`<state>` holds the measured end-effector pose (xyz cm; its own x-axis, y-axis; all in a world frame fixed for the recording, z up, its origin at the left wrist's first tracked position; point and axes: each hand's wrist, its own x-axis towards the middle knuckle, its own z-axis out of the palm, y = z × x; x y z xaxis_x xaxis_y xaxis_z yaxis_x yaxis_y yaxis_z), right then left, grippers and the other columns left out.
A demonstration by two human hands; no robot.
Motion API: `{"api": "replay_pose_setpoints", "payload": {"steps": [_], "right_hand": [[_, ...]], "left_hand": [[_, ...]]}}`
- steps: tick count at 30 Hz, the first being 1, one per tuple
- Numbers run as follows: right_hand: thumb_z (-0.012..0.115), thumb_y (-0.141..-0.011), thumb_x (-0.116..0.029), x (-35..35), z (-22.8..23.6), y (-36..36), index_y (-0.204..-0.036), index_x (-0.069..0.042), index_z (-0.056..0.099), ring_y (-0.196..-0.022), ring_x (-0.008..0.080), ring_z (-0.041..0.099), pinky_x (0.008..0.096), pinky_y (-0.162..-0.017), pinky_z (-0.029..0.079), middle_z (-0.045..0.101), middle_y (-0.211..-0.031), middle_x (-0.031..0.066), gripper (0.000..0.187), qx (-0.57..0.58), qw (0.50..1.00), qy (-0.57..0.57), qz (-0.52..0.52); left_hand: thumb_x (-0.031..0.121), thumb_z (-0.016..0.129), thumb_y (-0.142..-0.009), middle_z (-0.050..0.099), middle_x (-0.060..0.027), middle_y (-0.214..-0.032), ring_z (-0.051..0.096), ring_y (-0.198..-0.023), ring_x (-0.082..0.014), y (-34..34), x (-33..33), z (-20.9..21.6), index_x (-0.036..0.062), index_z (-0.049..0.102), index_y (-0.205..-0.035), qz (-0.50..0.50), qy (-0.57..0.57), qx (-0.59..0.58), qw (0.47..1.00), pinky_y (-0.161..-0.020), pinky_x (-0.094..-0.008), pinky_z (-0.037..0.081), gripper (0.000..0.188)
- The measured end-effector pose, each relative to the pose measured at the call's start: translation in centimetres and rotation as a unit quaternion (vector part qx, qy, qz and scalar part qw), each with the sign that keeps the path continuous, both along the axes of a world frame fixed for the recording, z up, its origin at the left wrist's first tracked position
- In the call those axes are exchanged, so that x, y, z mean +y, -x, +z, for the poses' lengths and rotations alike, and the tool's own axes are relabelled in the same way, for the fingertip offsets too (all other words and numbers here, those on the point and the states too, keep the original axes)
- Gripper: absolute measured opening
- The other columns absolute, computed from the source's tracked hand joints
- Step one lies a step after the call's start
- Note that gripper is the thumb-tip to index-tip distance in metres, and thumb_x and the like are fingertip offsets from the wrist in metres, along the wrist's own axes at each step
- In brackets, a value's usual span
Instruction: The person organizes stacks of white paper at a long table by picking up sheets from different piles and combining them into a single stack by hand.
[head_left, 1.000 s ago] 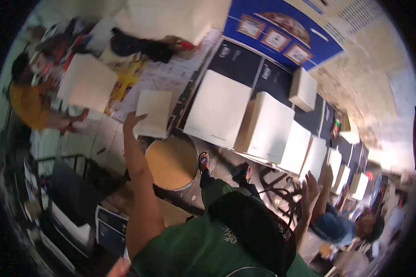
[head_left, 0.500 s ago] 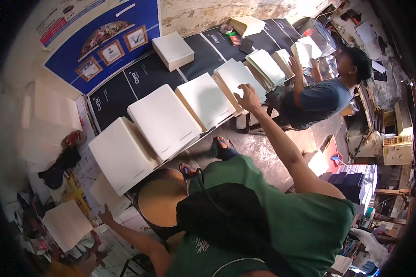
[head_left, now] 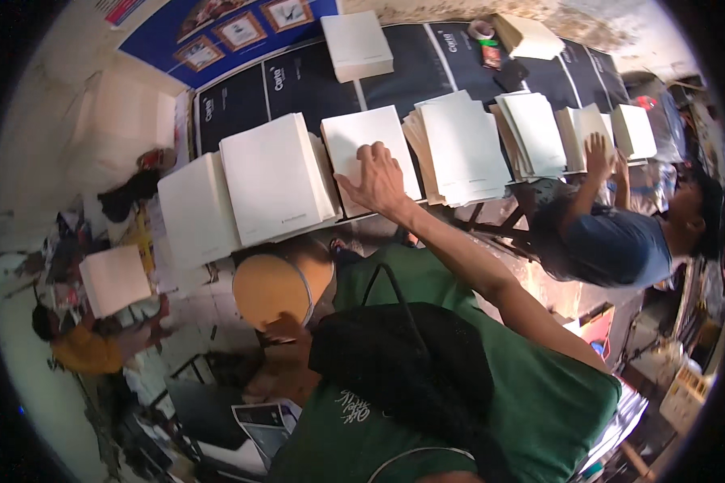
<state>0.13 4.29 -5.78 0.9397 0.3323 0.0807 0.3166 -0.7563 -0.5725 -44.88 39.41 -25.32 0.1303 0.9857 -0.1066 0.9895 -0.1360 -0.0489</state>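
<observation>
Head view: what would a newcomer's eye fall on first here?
Probably the row of white paper stacks along the near edge of the black-covered table, with the person's right hand spread over a stack mid-row. Below the row, the round orange-tan disc stands out, the left hand near its lower edge. At the right, a co-worker in blue has hands at another stack.

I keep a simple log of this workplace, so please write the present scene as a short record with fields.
Right hand: fingers bent, on or just above a white paper stack
Left hand: blurred, beside a tan disc; contact unclear
Black table cover: other paper stacks in a row along its near edge
Co-worker in blue: both hands by a smaller paper stack
Co-worker in yellow: near a pale block
</observation>
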Motion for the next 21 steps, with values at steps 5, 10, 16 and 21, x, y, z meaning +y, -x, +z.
{"api": "replay_pose_setpoints", "payload": {"steps": [5, 10, 16, 21], "right_hand": [[0.074, -0.078, -0.051, 1.7, -1.8, -0.5, -0.114, 0.002, 0.053, -0.107, 0.0379, 0.053, 0.0563, -0.082, 0.048, 0.050, -0.112, 0.0208, 0.067, 0.024, 0.994, 0.086, 0.054], [0.074, -0.079, -0.048, 2.1, -2.1, 0.2, -0.116, 0.002, 0.052, -0.111, 0.0410, 0.052, 0.0606, -0.084, 0.048, 0.049, -0.114, 0.0221, 0.067, 0.038, 0.991, 0.114, 0.062], [0.079, -0.079, -0.036, 0.4, -1.9, -1.3, -0.102, 0.001, 0.062, -0.084, 0.0349, 0.067, 0.0448, -0.076, 0.056, 0.065, -0.094, 0.0201, 0.047, -0.001, 0.999, -0.007, 0.047], [0.078, -0.082, -0.032, -2.2, -1.7, -2.7, -0.105, 0.005, 0.065, -0.089, 0.0265, 0.072, 0.0397, -0.077, 0.057, 0.072, -0.097, 0.0220, 0.046, 0.178, 0.972, -0.148, 0.037]], "left_hand": [[0.055, 0.062, -0.089, 0.066, -0.0239, -0.111, 0.064, -0.104, -0.0370, -2.4, -10.8, 2.4, -0.0049, 0.057, -0.128, -0.062, 0.134, -0.088, 0.985, -0.095, -0.0494, 0.049, 0.072], [0.052, 0.061, -0.089, 0.067, -0.0220, -0.109, 0.064, -0.102, -0.0353, -2.6, -15.5, 3.1, -0.0030, 0.059, -0.126, -0.060, 0.189, -0.129, 0.972, -0.092, -0.0481, 0.050, 0.066], [0.047, 0.061, -0.089, 0.068, -0.0197, -0.105, 0.065, -0.098, -0.0332, -4.1, -18.5, 2.4, -0.0007, 0.062, -0.124, -0.070, 0.266, -0.149, 0.950, -0.089, -0.0465, 0.051, 0.059], [0.043, 0.061, -0.089, 0.069, -0.0178, -0.103, 0.066, -0.095, -0.0314, -4.1, -14.9, 0.9, 0.0012, 0.064, -0.122, -0.077, 0.270, -0.157, 0.947, -0.087, -0.0452, 0.051, 0.053]]}}
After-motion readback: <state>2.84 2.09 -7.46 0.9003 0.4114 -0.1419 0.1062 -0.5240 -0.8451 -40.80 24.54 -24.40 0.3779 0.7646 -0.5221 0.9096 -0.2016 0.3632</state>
